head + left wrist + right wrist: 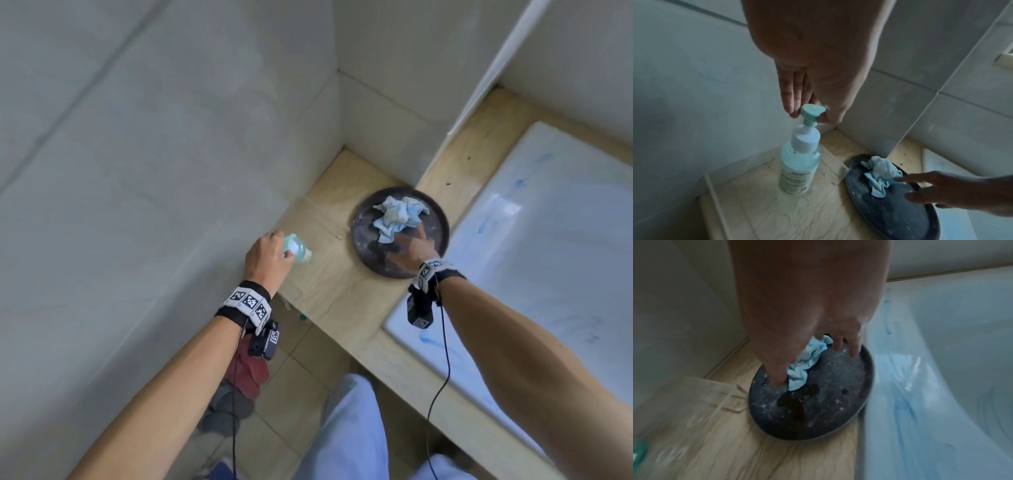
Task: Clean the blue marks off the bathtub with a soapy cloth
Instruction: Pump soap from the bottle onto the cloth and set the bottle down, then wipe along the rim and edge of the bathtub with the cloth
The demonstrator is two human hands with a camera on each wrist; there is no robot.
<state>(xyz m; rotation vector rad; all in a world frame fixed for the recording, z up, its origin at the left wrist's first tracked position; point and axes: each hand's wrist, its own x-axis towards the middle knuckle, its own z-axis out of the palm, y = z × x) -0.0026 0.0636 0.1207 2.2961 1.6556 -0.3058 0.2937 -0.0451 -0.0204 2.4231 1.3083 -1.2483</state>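
Note:
A clear soap bottle (298,254) (800,167) with a teal pump stands upright on the wooden ledge. My left hand (270,257) (809,116) pinches the pump head between fingertips and thumb. A crumpled light-blue cloth (399,216) (881,172) (803,369) lies on a dark round plate (370,240) (896,211) (818,410). My right hand (411,246) (920,188) (816,363) is spread over the cloth's near edge, thumb on the plate, fingers extended. The white bathtub (565,246) (941,353) at right carries blue marks (486,222) (900,402).
The bottle stands on a clear acrylic tray (715,186) (694,394) in the ledge's (342,298) corner, against tiled walls. The plate touches the tub rim. A white panel (479,85) rises behind the plate. Red and grey clothes (250,373) lie on the floor below.

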